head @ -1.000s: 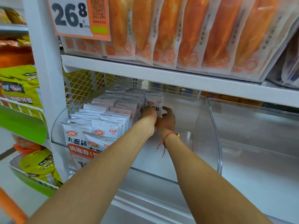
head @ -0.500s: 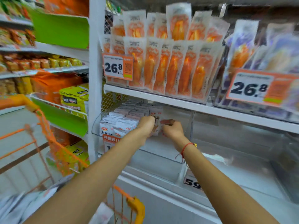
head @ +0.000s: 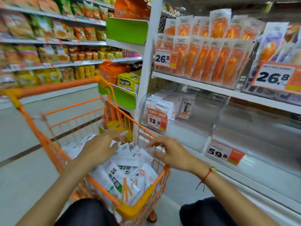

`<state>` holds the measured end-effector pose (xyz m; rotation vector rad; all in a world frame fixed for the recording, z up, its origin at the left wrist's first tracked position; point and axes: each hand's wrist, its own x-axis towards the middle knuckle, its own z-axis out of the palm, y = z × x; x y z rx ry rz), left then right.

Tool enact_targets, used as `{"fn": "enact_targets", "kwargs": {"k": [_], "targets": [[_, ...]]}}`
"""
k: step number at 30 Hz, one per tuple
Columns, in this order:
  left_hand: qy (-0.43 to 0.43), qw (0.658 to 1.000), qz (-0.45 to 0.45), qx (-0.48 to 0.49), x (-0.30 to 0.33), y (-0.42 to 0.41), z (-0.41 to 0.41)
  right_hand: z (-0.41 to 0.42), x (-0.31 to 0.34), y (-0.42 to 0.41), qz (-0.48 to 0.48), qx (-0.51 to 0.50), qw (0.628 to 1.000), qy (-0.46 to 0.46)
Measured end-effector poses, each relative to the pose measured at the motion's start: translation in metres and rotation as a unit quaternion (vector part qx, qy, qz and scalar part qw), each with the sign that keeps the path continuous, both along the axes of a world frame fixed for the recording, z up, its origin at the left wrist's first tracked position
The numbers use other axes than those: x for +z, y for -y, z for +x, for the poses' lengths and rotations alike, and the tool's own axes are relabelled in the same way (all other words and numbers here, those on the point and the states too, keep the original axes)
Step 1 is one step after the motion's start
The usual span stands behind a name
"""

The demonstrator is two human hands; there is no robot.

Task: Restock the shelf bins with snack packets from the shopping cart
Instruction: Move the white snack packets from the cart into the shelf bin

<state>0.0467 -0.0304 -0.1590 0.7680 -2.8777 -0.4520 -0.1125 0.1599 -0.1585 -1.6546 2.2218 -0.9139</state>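
We reach both hands over the orange wire shopping cart (head: 81, 128), left hand (head: 99, 149) and right hand (head: 172, 152) with fingers loosely spread, holding nothing. White snack packets (head: 128, 170) lie heaped below. Next we grasp some for the clear plastic shelf bin (head: 203, 115).

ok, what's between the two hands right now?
Head view: white snack packets piled in the cart show in the gap between the left hand and right hand; neither holds one.

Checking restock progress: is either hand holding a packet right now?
No. Both the left hand and right hand hover empty over the cart's packets.
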Motion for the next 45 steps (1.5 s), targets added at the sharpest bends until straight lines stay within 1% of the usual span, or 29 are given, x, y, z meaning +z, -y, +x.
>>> {"fn": "enact_targets", "kwargs": {"k": [2,4,6,9,11,14,16,17,18,20,22,26,28,30,31,33,35,37,39,41,42,43,45], "targets": [[0.018,1.0,0.0,0.012,-0.012,-0.002,0.002,0.003,-0.016,0.003,0.061,0.017,0.997,-0.054],[0.007,1.0,0.026,0.014,-0.019,-0.004,-0.005,-0.001,-0.022,0.004,0.095,0.004,0.991,-0.096],[0.008,0.998,0.061,0.018,-0.022,-0.008,-0.016,-0.009,-0.024,0.005,0.096,-0.01,0.992,-0.084],[0.02,0.996,0.089,0.011,-0.028,-0.015,-0.034,-0.023,-0.02,0.01,0.108,-0.022,0.991,-0.076],[0.012,0.995,0.094,0.016,-0.029,-0.02,-0.045,-0.028,-0.013,0.013,0.163,-0.032,0.982,-0.088],[-0.005,0.995,0.102,0.016,-0.03,-0.028,-0.062,-0.031,-0.004,0.014,0.279,-0.025,0.956,-0.09],[-0.019,0.991,0.13,-0.002,-0.03,-0.034,-0.075,-0.034,0.001,0.014,0.314,-0.021,0.944,-0.103],[-0.034,0.986,0.163,-0.013,-0.03,-0.036,-0.081,-0.035,0.005,0.014,0.316,-0.025,0.941,-0.117],[-0.055,0.977,0.205,-0.02,-0.03,-0.038,-0.088,-0.038,0.007,0.014,0.305,-0.035,0.944,-0.118],[-0.104,0.951,0.29,-0.017,-0.026,-0.042,-0.098,-0.047,0.01,0.014,0.257,-0.048,0.963,-0.061],[-0.135,0.936,0.324,-0.004,-0.026,-0.046,-0.111,-0.055,0.008,0.015,0.204,-0.059,0.977,0.006],[-0.165,0.942,0.293,0.011,-0.026,-0.056,-0.13,-0.065,-0.001,0.019,0.06,-0.1,0.993,0.031],[-0.191,0.94,0.28,0.027,-0.024,-0.055,-0.133,-0.069,-0.001,0.02,-0.016,-0.113,0.99,0.078],[-0.22,0.94,0.258,0.041,-0.023,-0.05,-0.134,-0.076,0.002,0.021,-0.077,-0.137,0.979,0.131],[-0.23,0.938,0.257,0.042,-0.022,-0.047,-0.134,-0.08,0.005,0.022,-0.09,-0.149,0.974,0.143],[-0.242,0.931,0.271,0.04,-0.022,-0.045,-0.132,-0.087,0.01,0.024,-0.083,-0.155,0.975,0.134],[-0.256,0.922,0.286,0.047,-0.023,-0.044,-0.128,-0.087,0.014,0.025,-0.086,-0.133,0.98,0.123],[-0.28,0.915,0.286,0.046,-0.02,-0.045,-0.125,-0.082,0.014,0.023,-0.123,-0.112,0.978,0.129],[-0.271,0.913,0.304,0.022,-0.012,-0.045,-0.122,-0.076,0.012,0.02,-0.179,-0.115,0.96,0.183],[-0.219,0.893,0.39,-0.044,0.002,-0.047,-0.118,-0.071,0.009,0.018,-0.246,-0.127,0.916,0.291],[-0.184,0.887,0.415,-0.084,0.008,-0.046,-0.116,-0.069,0.008,0.018,-0.27,-0.137,0.893,0.334],[-0.164,0.89,0.411,-0.114,0.015,-0.044,-0.115,-0.068,0.006,0.02,-0.286,-0.15,0.874,0.363],[-0.161,0.905,0.375,-0.121,0.02,-0.036,-0.116,-0.065,0.001,0.024,-0.301,-0.165,0.842,0.415]]}}
